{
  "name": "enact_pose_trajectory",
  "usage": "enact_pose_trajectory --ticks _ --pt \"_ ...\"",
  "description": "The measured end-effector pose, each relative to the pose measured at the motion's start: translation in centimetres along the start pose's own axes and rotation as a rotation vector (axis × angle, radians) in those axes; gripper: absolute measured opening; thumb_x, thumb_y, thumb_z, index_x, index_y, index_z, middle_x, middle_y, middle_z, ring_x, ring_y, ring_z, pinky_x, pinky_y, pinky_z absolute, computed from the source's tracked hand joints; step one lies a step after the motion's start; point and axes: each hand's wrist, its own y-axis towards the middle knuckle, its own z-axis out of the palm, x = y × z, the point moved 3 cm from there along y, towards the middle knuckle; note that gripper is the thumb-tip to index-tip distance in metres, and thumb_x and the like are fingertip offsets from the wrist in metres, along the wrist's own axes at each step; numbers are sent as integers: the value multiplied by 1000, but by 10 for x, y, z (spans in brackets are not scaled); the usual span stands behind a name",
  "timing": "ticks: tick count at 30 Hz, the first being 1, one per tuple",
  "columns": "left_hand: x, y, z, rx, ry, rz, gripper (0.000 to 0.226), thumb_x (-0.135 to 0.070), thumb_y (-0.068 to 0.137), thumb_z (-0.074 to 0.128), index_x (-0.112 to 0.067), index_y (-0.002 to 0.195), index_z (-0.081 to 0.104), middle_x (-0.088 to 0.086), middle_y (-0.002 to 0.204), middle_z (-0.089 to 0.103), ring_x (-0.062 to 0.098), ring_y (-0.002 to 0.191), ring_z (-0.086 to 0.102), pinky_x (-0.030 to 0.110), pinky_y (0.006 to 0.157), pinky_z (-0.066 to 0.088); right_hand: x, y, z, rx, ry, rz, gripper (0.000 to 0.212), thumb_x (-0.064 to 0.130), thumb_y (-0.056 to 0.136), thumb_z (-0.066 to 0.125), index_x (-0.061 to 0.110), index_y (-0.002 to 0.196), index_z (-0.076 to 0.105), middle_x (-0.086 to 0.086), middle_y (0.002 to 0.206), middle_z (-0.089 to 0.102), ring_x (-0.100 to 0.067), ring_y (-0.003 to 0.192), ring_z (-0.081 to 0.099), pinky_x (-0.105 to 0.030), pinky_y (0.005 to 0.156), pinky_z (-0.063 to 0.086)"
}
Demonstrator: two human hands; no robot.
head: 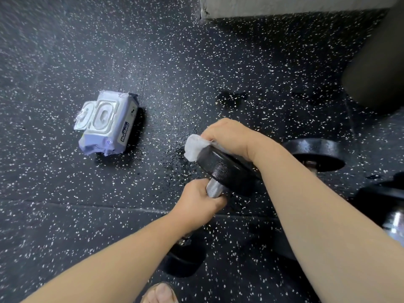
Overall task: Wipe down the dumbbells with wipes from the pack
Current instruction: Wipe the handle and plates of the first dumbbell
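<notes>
A black dumbbell [220, 166] is held tilted above the speckled floor. My left hand [200, 201] grips its knurled metal handle. My right hand [231, 137] presses a white wipe [194, 146] against the outer face of the upper head. The dumbbell's lower head [185, 259] shows below my left forearm. The wipes pack [107, 123], pale purple with its white lid flipped open, lies on the floor to the left.
A second black dumbbell [317, 154] lies on the floor behind my right wrist. Another dumbbell's head and chrome handle [391, 217] sit at the right edge. A large dark object [378, 68] stands at upper right, a pale wall base [284, 6] at the top, my foot [160, 293] below.
</notes>
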Motion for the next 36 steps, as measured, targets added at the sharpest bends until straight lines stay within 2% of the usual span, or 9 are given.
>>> enact_pose_trajectory --ticks 4,7,11,14,17,19,23,30,36 --pt "3 1 -4 -16 -28 9 30 -6 74 64 -18 57 42 -9 45 39 14 44 36 29 47 33 -37 -9 2 -98 209 99 28 6 84 50 12 58 44 -2 60 39 -14 56 34 -30 55 31" --pt "5 4 -10 -29 -75 -9 28 -12 70 65 -16 57 40 -8 42 38 14 41 34 33 49 34 -53 -36 8 -155 506 33 17 3 85 53 -7 76 63 -9 70 53 -16 66 45 -30 64 35" --pt "4 5 -13 -62 -123 -25 21 -18 60 61 -13 61 41 -3 44 36 16 41 32 33 47 33 -56 -73 12 -261 579 32 31 5 94 48 18 96 75 -3 53 50 -6 53 42 -23 57 39" --pt "3 5 -15 -64 -125 -9 19 -16 61 60 -12 63 42 -3 46 36 15 41 32 32 46 32 -30 -91 15 -237 609 -65 36 5 94 50 30 103 73 -7 83 74 -6 77 61 -29 78 52" --pt "2 5 -15 -44 -91 11 20 -12 65 61 -12 62 42 -4 44 39 16 40 34 28 43 34 2 -83 15 -145 492 -171 40 -1 94 46 22 117 69 13 104 72 6 93 62 -7 85 45" --pt "2 4 -14 -33 -90 11 20 -14 64 60 -13 63 41 -5 44 38 16 42 34 28 43 34 16 -65 13 -84 371 -173 39 0 94 45 19 121 68 12 111 69 3 95 60 -8 85 42" --pt "0 4 -14 -46 -82 -8 18 -17 61 58 -10 67 42 2 48 39 16 42 35 28 44 35 13 -32 10 -42 366 -76 32 2 93 48 12 112 72 3 72 61 -6 60 50 -14 58 40" --pt "4 9 -14 -115 -157 -47 21 -15 57 57 -16 57 36 0 45 33 15 40 30 26 43 29 -25 -17 2 -102 253 90 19 2 88 50 -12 92 62 -10 77 49 -19 74 41 -29 68 31" --pt "11 10 -20 -120 -161 -56 24 -17 60 60 -19 52 38 -1 44 35 16 42 31 28 45 30 -34 -66 0 -246 242 31 21 0 85 48 1 72 64 -6 71 49 -15 65 37 -30 63 30"
